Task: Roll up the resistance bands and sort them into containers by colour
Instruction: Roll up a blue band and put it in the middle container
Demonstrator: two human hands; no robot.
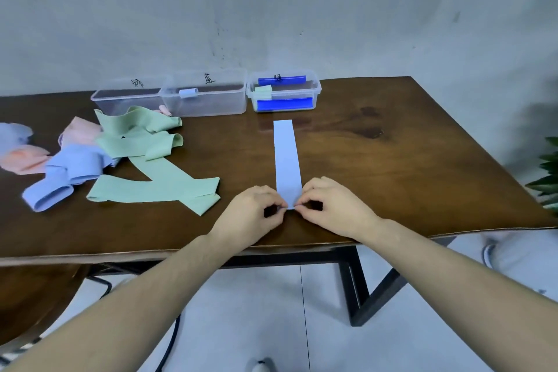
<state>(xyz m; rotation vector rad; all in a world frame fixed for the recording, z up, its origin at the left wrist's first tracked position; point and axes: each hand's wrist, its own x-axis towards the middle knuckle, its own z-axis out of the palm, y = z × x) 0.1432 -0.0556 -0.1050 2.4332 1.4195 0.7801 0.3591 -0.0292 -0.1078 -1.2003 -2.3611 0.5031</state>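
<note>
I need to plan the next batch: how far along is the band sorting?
Early. Done: one blue roll in the middle container, one green roll in the right container. In hand: both hands, left and right, pinch the flat blue band at its near end. Left: the loose pile.

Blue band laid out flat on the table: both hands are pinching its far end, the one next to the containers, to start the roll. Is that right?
Not quite. Both hands, left and right, pinch the blue band at its near end, by the table's front edge, not the far end. The far end lies untouched, just short of the container with blue clips. The head view shows this.
</note>
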